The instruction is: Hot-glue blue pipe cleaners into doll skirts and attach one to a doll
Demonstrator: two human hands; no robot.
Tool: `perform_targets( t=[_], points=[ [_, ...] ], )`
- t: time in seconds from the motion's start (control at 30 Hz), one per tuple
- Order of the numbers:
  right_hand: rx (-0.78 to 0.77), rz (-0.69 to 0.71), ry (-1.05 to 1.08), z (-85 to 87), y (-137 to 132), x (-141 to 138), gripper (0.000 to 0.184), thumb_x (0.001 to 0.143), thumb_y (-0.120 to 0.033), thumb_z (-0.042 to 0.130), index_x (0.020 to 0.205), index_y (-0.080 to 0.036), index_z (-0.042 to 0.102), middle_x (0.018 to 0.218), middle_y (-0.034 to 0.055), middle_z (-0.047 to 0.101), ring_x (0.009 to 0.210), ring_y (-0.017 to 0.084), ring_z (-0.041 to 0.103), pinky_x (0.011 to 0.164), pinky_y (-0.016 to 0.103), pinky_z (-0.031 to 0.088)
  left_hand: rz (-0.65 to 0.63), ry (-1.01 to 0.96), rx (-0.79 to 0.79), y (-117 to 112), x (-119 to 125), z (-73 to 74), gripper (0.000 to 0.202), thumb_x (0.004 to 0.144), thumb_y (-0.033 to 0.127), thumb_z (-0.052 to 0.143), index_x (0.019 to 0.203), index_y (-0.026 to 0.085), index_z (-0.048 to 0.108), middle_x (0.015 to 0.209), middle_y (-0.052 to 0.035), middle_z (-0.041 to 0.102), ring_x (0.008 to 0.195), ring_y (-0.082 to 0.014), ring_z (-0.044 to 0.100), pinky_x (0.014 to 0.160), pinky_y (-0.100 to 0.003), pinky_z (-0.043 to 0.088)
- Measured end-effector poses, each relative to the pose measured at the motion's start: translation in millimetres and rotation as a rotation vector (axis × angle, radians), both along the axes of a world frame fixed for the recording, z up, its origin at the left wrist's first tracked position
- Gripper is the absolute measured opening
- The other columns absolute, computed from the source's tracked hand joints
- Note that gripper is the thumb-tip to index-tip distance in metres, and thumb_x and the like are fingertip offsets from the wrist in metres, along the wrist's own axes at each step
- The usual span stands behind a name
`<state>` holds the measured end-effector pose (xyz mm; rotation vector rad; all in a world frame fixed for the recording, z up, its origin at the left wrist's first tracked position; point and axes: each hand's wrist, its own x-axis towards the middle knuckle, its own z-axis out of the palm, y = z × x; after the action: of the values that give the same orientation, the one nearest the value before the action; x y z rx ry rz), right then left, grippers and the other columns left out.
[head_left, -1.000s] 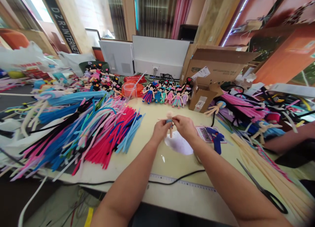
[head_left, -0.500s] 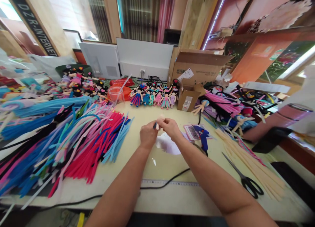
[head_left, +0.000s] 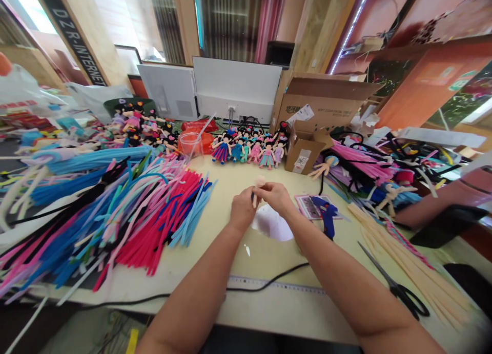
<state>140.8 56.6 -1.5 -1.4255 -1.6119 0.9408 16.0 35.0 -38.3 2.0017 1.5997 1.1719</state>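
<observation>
Left fingers (head_left: pixel 249 194), right fingers (head_left: pixel 263 190): pinching beige doll (head_left: pixel 260 181) | blue band (head_left: pixel 252 194) more hidden than before

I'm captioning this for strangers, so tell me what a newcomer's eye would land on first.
A fan of fuzzy stems in pink, blue and black sprawls across the left of the table. In the middle, the left hand and right hand hold a small beige piece, mostly hidden. Farther back, small dolls crowd in front of a white monitor.
</observation>
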Motion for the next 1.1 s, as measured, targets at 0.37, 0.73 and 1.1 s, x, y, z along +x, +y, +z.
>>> perform_targets(
  t=[0.37, 0.73, 1.1],
  points=[
    [0.159, -0.069, -0.306, -5.7, 0, 4, 0.027, 0.079, -0.04, 0.06, 0.063, -0.019, 0.062, 0.06, -0.0005, 0.062, 0.058, 0.013, 0.053, 0.055, 0.023, 0.035, -0.045, -0.182, -0.054, -1, 10, 0.7, 0.016, 0.083, 0.02, 0.055, 0.097, 0.023, 0.063, 0.095, -0.0072, 0.068, 0.09, -0.0215, 0.06, 0.084, -0.03, 0.042],
    [0.215, -0.09, -0.416, -0.7, -12, 6, 0.021, 0.085, -0.036, 0.056, 0.075, -0.021, 0.067, 0.072, 0.0027, 0.069, 0.069, 0.017, 0.061, 0.062, 0.026, 0.038, -0.1, -0.258, -0.131, -5, 14, 3.8, 0.023, 0.083, 0.023, 0.051, 0.103, 0.02, 0.061, 0.095, -0.0058, 0.066, 0.086, -0.0195, 0.058, 0.08, -0.031, 0.043],
    [0.472, -0.006, -0.282, 3.0, -83, 49, 0.035, 0.09, -0.034, 0.051, 0.12, -0.02, 0.061, 0.111, 0.0108, 0.07, 0.098, 0.024, 0.066, 0.085, 0.039, 0.052, -0.266, -1.119, -0.59, -3, 13, 12.1, 0.03, 0.059, 0.017, 0.067, 0.088, 0.017, 0.058, 0.086, -0.0032, 0.066, 0.078, -0.0171, 0.065, 0.067, -0.027, 0.049]
  ],
)
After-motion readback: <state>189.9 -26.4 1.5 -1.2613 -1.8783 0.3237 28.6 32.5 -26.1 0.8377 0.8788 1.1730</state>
